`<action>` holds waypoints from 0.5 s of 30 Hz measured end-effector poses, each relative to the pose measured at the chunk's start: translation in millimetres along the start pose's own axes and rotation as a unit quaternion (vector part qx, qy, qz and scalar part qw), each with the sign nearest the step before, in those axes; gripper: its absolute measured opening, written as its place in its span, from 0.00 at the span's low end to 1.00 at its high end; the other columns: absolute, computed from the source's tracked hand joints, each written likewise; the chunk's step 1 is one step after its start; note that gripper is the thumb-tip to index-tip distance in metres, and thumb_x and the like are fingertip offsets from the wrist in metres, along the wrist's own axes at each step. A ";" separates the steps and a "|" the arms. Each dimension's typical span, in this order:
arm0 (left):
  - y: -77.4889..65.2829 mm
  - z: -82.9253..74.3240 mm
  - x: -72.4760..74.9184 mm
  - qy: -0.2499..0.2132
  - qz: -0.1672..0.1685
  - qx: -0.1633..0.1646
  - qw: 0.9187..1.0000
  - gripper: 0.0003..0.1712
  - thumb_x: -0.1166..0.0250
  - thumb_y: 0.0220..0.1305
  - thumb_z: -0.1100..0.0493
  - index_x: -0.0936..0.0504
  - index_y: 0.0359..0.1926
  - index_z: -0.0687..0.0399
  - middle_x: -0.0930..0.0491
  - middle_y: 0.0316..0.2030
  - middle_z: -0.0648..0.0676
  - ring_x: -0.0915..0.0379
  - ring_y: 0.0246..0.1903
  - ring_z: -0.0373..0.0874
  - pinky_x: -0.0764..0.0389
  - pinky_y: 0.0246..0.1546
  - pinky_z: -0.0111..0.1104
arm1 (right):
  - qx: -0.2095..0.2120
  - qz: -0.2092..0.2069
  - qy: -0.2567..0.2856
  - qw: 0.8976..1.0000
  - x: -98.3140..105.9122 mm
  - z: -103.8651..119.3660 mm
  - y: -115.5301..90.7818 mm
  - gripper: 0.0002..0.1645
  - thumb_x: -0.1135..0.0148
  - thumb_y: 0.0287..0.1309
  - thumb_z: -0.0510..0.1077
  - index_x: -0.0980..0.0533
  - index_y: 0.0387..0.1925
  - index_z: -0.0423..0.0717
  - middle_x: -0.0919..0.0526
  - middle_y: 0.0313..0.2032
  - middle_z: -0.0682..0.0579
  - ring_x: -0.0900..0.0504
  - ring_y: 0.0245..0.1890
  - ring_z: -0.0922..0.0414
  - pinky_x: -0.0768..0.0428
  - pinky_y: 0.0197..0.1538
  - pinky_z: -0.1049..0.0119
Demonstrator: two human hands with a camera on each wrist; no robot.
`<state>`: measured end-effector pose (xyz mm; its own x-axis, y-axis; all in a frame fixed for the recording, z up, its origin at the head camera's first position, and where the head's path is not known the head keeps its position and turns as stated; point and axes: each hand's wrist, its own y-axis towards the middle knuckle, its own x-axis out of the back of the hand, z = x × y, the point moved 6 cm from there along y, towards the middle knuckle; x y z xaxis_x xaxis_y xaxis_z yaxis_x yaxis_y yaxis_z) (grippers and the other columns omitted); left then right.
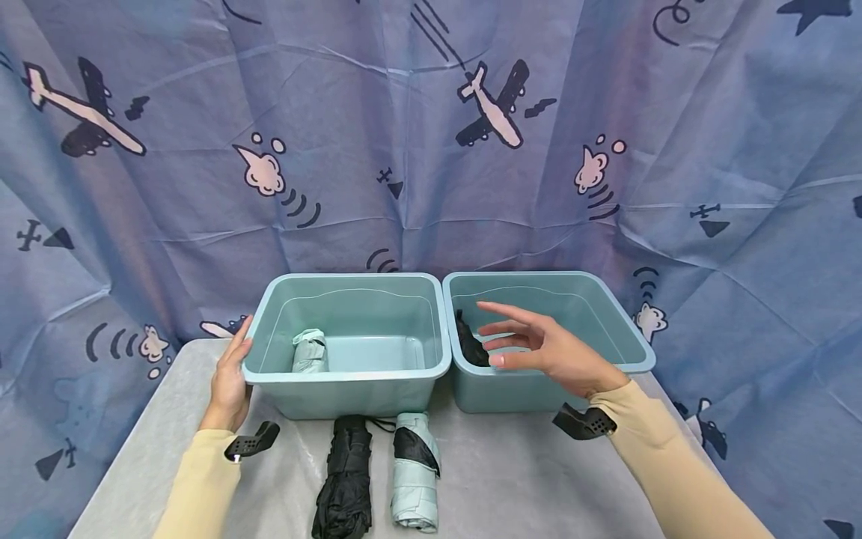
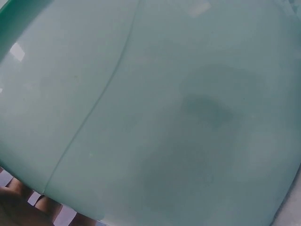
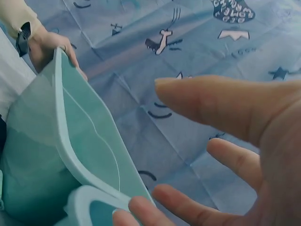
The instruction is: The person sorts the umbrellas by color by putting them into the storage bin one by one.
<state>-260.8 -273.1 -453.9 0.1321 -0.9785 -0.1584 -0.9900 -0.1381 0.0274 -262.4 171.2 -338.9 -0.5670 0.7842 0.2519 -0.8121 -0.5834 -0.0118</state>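
My left hand [image 1: 230, 385] lies against the left side of the left bin [image 1: 350, 383], its fingers stretched along the outer wall at the rim. The bin's smooth pale green wall [image 2: 155, 113] fills most of the left wrist view. Inside this bin is a rolled mint folding umbrella [image 1: 310, 352]. My right hand [image 1: 548, 348] hovers over the front left part of the right bin [image 1: 539, 391], fingers spread and holding nothing. A black folded umbrella [image 1: 470, 343] leans inside that bin, partly hidden by the front rim.
In front of the left bin, a black folding umbrella [image 1: 345, 479] and a mint one [image 1: 414, 479] with a black band lie side by side on the pale tabletop [image 1: 539, 479]. A blue printed curtain [image 1: 417, 165] hangs behind the bins, which stand close together.
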 end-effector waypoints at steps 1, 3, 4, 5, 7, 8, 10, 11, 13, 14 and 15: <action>0.0 0.1 0.0 0.000 0.001 0.000 1.000 0.33 0.62 0.83 0.48 0.57 0.82 0.44 0.60 0.81 0.49 0.58 0.75 0.41 0.44 0.67 0.31 | 0.005 0.002 0.000 1.000 -2.8 1.3 -3.4 0.47 0.28 0.60 0.39 0.38 0.77 0.63 0.27 0.66 0.43 0.25 0.63 0.44 0.24 0.60 0.49; 0.2 0.0 -0.1 -0.002 0.003 -0.002 1.000 0.33 0.62 0.83 0.48 0.57 0.82 0.43 0.60 0.81 0.49 0.58 0.75 0.41 0.45 0.68 0.30 | 0.014 0.005 -0.001 1.000 -8.3 2.7 -9.8 0.47 0.29 0.61 0.38 0.38 0.77 0.62 0.27 0.66 0.43 0.24 0.63 0.44 0.23 0.59 0.51; 0.3 -0.1 -0.2 -0.003 0.003 -0.003 1.000 0.33 0.62 0.83 0.48 0.57 0.82 0.43 0.60 0.81 0.49 0.58 0.75 0.41 0.45 0.68 0.31 | 0.017 0.008 0.000 1.000 -11.2 2.7 -12.7 0.46 0.29 0.61 0.38 0.37 0.77 0.61 0.27 0.66 0.43 0.24 0.63 0.43 0.22 0.59 0.52; 0.2 -0.1 -0.1 -0.003 0.003 -0.003 1.000 0.33 0.62 0.83 0.48 0.57 0.82 0.43 0.60 0.81 0.49 0.58 0.75 0.41 0.45 0.68 0.30 | 0.021 0.011 0.001 1.000 -14.1 2.2 -15.6 0.46 0.29 0.61 0.37 0.37 0.77 0.60 0.27 0.66 0.42 0.25 0.64 0.42 0.22 0.59 0.52; 0.1 -0.2 -0.1 -0.004 0.003 -0.003 1.000 0.33 0.62 0.83 0.48 0.57 0.82 0.44 0.61 0.81 0.49 0.58 0.75 0.41 0.45 0.68 0.30 | 0.026 0.018 0.007 0.999 -20.3 -0.4 -21.1 0.46 0.30 0.62 0.36 0.38 0.77 0.56 0.28 0.66 0.40 0.26 0.64 0.40 0.22 0.59 0.54; 0.1 -0.2 -0.2 -0.004 0.003 -0.003 1.000 0.33 0.62 0.83 0.49 0.57 0.82 0.45 0.61 0.81 0.49 0.58 0.75 0.41 0.45 0.68 0.31 | 0.026 0.023 0.013 0.999 -23.9 -2.7 -23.6 0.45 0.30 0.62 0.36 0.38 0.77 0.54 0.29 0.66 0.39 0.27 0.64 0.39 0.22 0.59 0.54; 0.1 -0.4 -0.5 -0.004 0.003 -0.003 1.000 0.33 0.62 0.83 0.49 0.58 0.82 0.46 0.61 0.81 0.49 0.58 0.76 0.41 0.45 0.68 0.31 | 0.025 0.037 0.021 0.999 -32.1 -9.3 -27.6 0.45 0.31 0.62 0.35 0.38 0.77 0.51 0.29 0.66 0.37 0.27 0.64 0.39 0.22 0.59 0.54; 0.0 -0.4 -0.5 -0.004 0.003 -0.002 1.000 0.33 0.62 0.83 0.49 0.58 0.82 0.47 0.61 0.81 0.49 0.58 0.76 0.41 0.45 0.69 0.31 | 0.026 0.047 0.025 0.998 -36.9 -13.4 -29.1 0.44 0.31 0.62 0.35 0.38 0.77 0.49 0.30 0.66 0.36 0.27 0.64 0.39 0.22 0.59 0.54; 0.0 -0.5 -0.9 -0.005 0.003 -0.002 1.000 0.33 0.62 0.83 0.49 0.58 0.82 0.47 0.60 0.81 0.49 0.59 0.76 0.42 0.46 0.69 0.32 | 0.022 0.063 0.031 0.997 -47.3 -23.3 -30.8 0.44 0.31 0.62 0.35 0.38 0.76 0.48 0.30 0.66 0.35 0.26 0.63 0.40 0.22 0.59 0.54; 0.0 -0.4 -0.9 -0.005 0.003 -0.003 1.000 0.33 0.62 0.83 0.49 0.58 0.82 0.47 0.60 0.81 0.49 0.59 0.76 0.42 0.46 0.70 0.32 | 0.021 0.071 0.034 0.997 -52.6 -28.7 -31.0 0.43 0.31 0.63 0.35 0.37 0.76 0.48 0.29 0.65 0.35 0.26 0.63 0.41 0.22 0.60 0.53; -0.1 -0.4 -0.9 -0.005 0.003 -0.003 1.000 0.33 0.62 0.83 0.49 0.58 0.82 0.47 0.60 0.81 0.49 0.59 0.76 0.42 0.46 0.70 0.32 | 0.019 0.076 0.034 0.996 -57.9 -34.6 -30.9 0.42 0.31 0.63 0.35 0.36 0.76 0.49 0.29 0.65 0.36 0.26 0.63 0.41 0.23 0.60 0.53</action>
<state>-260.8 -272.2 -453.4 0.1256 -0.9777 -0.1684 -0.9905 -0.1331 0.0336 -209.2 151.1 -386.6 -0.6929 0.6975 0.1829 -0.7105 -0.7037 -0.0080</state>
